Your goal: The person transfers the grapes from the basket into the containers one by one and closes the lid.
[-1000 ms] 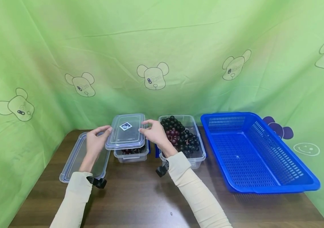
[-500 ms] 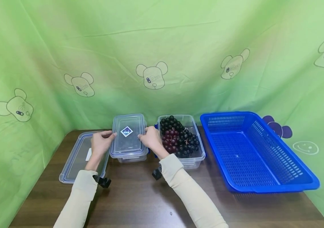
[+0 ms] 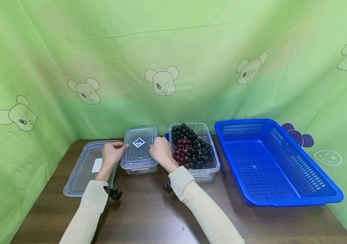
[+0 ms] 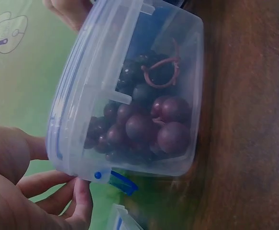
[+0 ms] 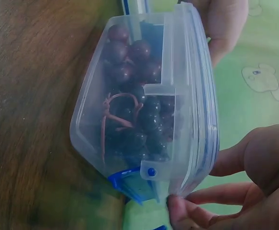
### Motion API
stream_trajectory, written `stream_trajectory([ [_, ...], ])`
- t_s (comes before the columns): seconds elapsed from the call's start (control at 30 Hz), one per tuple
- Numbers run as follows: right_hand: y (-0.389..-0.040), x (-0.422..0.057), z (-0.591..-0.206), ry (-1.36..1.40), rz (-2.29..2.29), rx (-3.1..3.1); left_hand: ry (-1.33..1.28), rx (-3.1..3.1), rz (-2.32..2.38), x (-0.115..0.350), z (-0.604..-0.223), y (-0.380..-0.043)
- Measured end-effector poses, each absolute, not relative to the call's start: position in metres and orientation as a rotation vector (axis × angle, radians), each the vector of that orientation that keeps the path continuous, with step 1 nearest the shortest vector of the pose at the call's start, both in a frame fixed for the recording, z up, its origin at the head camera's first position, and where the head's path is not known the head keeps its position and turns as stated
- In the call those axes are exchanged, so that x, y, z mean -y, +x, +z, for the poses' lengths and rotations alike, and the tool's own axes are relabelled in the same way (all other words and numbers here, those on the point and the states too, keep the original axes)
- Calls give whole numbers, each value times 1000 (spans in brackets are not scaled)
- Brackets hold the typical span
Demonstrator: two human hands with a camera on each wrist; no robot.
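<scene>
A clear lid [image 3: 139, 154] with a blue diamond label lies over a small clear food container [image 3: 143, 170]. Dark and reddish grapes [image 4: 139, 125] with a stem show through its wall in both wrist views. My left hand [image 3: 113, 155] pinches the lid's left edge, thumb on top and fingers under the rim. On the opposite edge my right hand [image 3: 162, 152] does likewise, its thumb at the lid and fingertips below the rim. Blue latches stick outward, unfastened, one [image 4: 123, 183] near the left fingers and another [image 5: 135, 184] near the right ones.
Right of the small container stands a larger clear container [image 3: 208, 174], uncovered, with bunches of dark grapes [image 3: 191, 149]. A blue slotted basket [image 3: 268, 169] stands farther right. A larger lid [image 3: 80, 179] lies at left, partly behind the left hand. Green cloth [image 3: 161, 40] hangs behind the wooden table [image 3: 149, 210].
The lid, at first held tilted above the small container, has come down onto its rim. Both hands have lowered with it, the left one also shifting right.
</scene>
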State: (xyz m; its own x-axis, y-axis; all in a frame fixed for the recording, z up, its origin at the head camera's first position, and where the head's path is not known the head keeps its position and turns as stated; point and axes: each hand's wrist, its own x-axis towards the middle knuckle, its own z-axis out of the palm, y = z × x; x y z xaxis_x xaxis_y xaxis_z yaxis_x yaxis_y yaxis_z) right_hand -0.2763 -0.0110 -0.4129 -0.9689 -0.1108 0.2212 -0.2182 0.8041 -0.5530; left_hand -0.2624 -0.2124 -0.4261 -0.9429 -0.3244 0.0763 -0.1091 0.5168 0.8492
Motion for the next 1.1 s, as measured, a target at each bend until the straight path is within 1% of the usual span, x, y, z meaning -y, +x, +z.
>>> stream_trajectory([
  [0.17, -268, 14, -406, 220, 941, 2897, 347, 2531, -1426, 211, -427, -261],
  [0.6, -255, 18, -407, 166, 969, 2859, 367, 2534, -1492, 217, -425, -263],
  [0.87, -256, 18, -407, 33, 1270, 2900, 339, 2555, -1485, 218, -424, -263],
  [1.1, -260, 18, -403, 44, 1353, 2998, 345, 2585, -1418, 217, -422, -264],
])
